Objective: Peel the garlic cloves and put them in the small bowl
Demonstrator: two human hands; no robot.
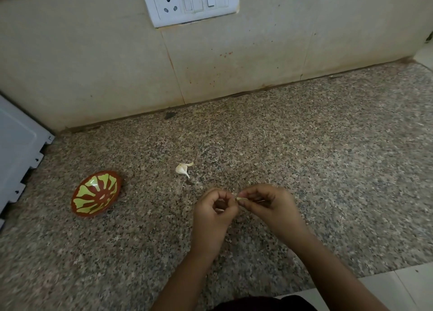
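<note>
My left hand (pixel 214 208) and my right hand (pixel 269 204) meet above the speckled granite counter (pixel 304 146), fingers curled. Between their fingertips they pinch a small pale garlic clove (pixel 238 198), mostly hidden by the fingers. A piece of garlic with papery skin and a short stem (pixel 182 169) lies on the counter, beyond my hands and to their left. The small bowl (pixel 96 193), red-brown with a yellow-green leaf pattern, stands tilted on the counter at the left; I see no cloves in it.
A white appliance (pixel 16 151) stands at the far left edge. A beige tiled wall (pixel 117 64) with a white socket and switch plate (pixel 189 2) rises behind the counter. The counter's front edge meets white floor tiles (pixel 386 289) at lower right.
</note>
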